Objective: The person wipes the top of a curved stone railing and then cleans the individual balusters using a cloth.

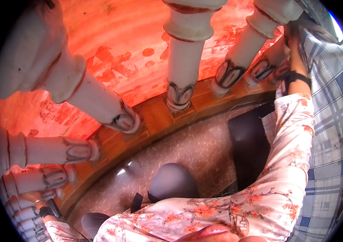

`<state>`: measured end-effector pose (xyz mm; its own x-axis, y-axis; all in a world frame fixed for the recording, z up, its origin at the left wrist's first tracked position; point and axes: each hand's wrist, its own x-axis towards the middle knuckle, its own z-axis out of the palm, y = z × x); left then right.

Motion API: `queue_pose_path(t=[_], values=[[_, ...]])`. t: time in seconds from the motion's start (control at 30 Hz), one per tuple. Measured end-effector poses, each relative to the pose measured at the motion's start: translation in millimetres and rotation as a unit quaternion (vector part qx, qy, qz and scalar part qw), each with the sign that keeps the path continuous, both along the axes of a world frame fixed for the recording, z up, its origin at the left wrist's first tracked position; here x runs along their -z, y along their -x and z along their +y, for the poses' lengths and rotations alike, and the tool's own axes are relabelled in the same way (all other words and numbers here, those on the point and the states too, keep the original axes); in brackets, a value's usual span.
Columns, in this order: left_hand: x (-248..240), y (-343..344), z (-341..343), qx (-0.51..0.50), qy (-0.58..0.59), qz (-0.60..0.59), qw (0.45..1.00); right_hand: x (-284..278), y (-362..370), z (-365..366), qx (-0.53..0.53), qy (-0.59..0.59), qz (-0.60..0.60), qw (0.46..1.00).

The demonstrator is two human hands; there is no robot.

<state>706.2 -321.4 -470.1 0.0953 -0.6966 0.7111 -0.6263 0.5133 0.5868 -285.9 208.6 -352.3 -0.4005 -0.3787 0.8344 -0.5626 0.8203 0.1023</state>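
Note:
My right arm reaches up along the right side, and my right hand (293, 37) is at the top of a hanging plaid cloth (328, 76), beside the last balusters. That hand is dark and smeared, so its fingers do not show clearly. Down at the far left, my left hand (32, 196) lies against the white balusters (44, 176). Its fingers are small and partly lost among the posts, so I cannot make out their grip. Dark bands circle both wrists. A dark flat thing (53, 208) is next to the left wrist.
A curved row of white balusters (185, 56) stands on an orange-brown tiled ledge (153, 117). Behind it hangs a bright red printed sheet (111, 36). Below lies a marbled floor (209, 149), with my dark-clad knee (173, 181) above it and a black panel-like shape (250, 141) at right.

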Motion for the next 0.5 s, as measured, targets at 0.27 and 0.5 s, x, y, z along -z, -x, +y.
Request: queue_pose_path(t=[0.27, 0.5], values=[[-32, -48, 1, 0.005, 0.068, -0.142, 0.988, 217, -21, -20, 0.223, -0.312, -0.078, 0.920], [-17, -7, 2, 0.010, -0.056, 0.275, 0.960, 263, -57, 25, 0.136, 0.016, -0.473, 0.870]])
